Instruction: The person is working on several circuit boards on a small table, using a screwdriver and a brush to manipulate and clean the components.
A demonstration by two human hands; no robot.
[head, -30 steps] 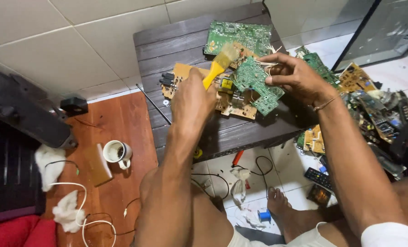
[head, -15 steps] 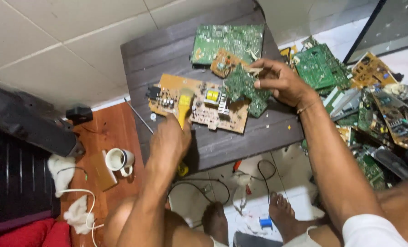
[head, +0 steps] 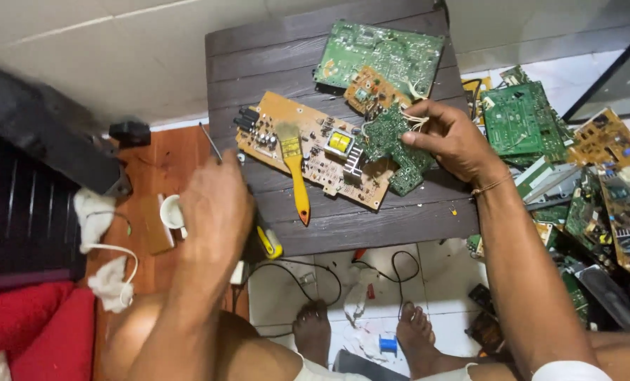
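My right hand (head: 452, 137) grips a small green circuit board (head: 396, 144) with white wires, held just above the dark wooden table (head: 273, 63). My left hand (head: 216, 208) hovers blurred off the table's left front corner, fingers loosely curled, nothing visible in it. A yellow-handled brush (head: 295, 169) lies on a large orange circuit board (head: 315, 152) in the table's middle. A large green board (head: 382, 53) and a small orange board (head: 371, 88) lie behind.
A heap of circuit boards (head: 576, 162) lies on the floor at right. A white cup (head: 172, 212) and white cloths (head: 93, 212) sit on the wooden floor at left. A yellow-and-black tool (head: 268, 241) pokes out below the table edge. Cables and my bare feet are underneath.
My left hand brushed the boards, then laid the yellow brush down on the orange board and drew back to the left. My right hand still holds the green board.
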